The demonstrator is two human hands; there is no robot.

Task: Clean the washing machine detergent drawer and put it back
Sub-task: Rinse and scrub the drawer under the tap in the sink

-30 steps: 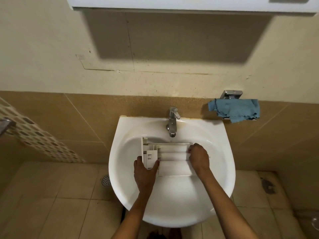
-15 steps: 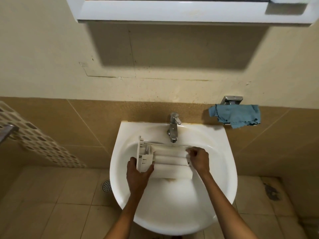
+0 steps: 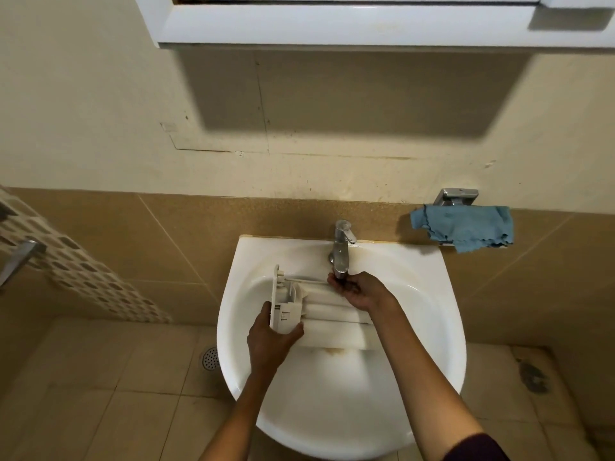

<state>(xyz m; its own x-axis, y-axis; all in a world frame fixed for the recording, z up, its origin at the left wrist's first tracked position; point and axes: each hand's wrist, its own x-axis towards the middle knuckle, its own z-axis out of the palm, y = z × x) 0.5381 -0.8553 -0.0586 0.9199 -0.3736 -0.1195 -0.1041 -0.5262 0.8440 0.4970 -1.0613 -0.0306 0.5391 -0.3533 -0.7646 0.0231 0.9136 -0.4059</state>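
Note:
The white detergent drawer (image 3: 327, 316) lies across the bowl of the white sink (image 3: 416, 377), its front panel on the left. My left hand (image 3: 271, 341) grips that front panel from below, thumb along its right side. My right hand (image 3: 361, 289) is at the drawer's far edge, directly under the spout of the chrome tap (image 3: 341, 251), fingers curled; whether it holds the drawer's far rim I cannot tell. No water is seen running.
A blue cloth (image 3: 466, 227) hangs on a chrome wall holder to the right of the sink. A white cabinet (image 3: 349, 21) juts out overhead. A floor drain (image 3: 210, 358) lies left of the basin, and a chrome bar (image 3: 18, 257) sits at the far left.
The drawer has tilted, its front panel raised by my left hand. My right hand moved from the drawer's right end up to the tap spout. The camera view shifted downward.

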